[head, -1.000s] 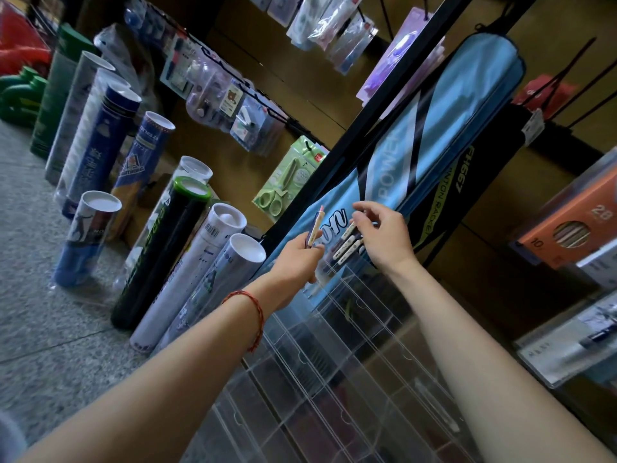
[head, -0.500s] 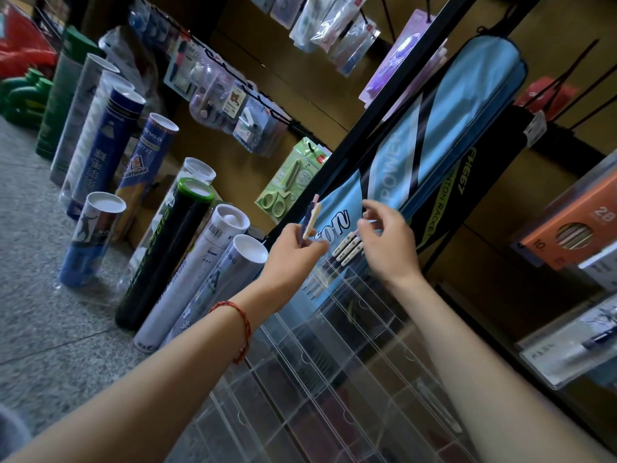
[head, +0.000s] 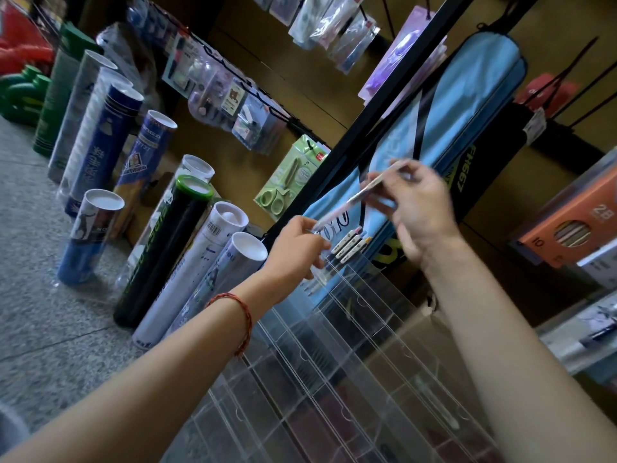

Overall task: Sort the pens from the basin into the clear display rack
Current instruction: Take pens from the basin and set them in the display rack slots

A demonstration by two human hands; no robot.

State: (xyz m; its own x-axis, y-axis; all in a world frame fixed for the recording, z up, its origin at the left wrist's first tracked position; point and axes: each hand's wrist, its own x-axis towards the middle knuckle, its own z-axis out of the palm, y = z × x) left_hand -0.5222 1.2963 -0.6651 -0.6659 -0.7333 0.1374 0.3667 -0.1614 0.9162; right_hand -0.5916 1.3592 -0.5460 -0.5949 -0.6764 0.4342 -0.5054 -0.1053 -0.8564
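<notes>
- One pen (head: 357,197) is held in the air above the clear rack (head: 334,362). The right hand (head: 420,212) pinches its upper part and the left hand (head: 297,252) pinches its lower end.
- Three more pens (head: 349,243) lie in the rack's top compartment.
- Roughly ten tubes (head: 167,255) stand on the speckled floor (head: 40,295) by a shop wall hung with packets.

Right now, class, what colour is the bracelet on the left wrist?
The bracelet is red, clearest in the head view.

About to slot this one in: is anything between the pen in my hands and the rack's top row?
Nothing foreign shows. The pen hangs above the clear display rack, gripped by the right hand, with the left hand holding its lower end. Only the pens already slotted lie below it.
</notes>
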